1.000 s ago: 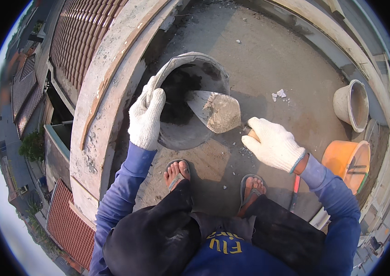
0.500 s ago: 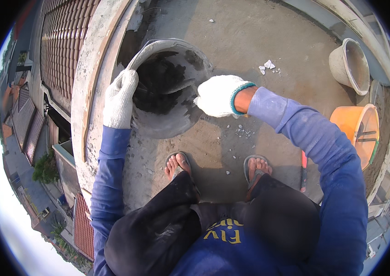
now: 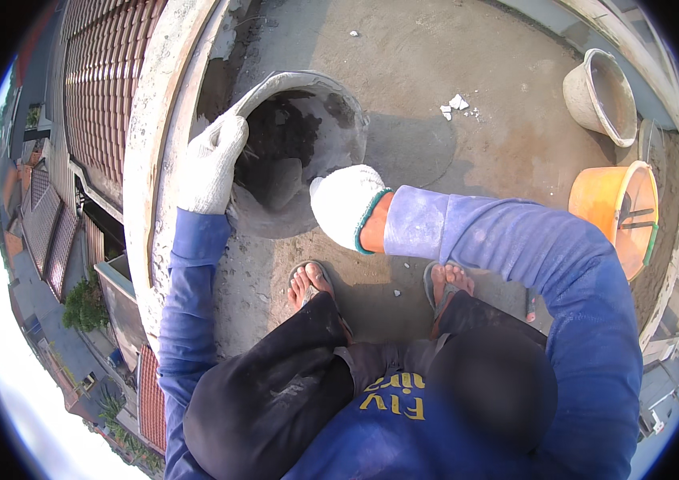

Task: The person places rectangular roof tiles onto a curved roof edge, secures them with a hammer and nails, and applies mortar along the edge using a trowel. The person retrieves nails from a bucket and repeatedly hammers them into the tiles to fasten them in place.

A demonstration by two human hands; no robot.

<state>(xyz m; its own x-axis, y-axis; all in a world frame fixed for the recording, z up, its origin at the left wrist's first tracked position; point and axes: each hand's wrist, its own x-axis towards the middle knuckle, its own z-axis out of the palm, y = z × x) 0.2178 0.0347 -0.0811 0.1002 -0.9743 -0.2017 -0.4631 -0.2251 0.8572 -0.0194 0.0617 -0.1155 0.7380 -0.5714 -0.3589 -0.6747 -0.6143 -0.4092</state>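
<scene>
A grey, mortar-crusted bucket stands tilted beside the ledge, its mouth toward me. Inside lies dark wet mortar, with paler smears on the wall. My left hand, in a white knit glove, is closed over the bucket's left rim. At the near right side of the mouth, my right hand, gloved in white with a teal cuff, is closed on a trowel. The trowel's blade shows in the bucket against the mortar; its handle is hidden by the glove.
A pale ledge runs along the left, with tiled roofs far below beyond it. To the right stand a whitish bucket and an orange bucket with tools inside. White rubble chips lie on the concrete floor. My sandalled feet are close by.
My right hand has moved left and nearer to me with the trowel, and the blade has swung to point farther into the bucket. The left hand stays on the rim.
</scene>
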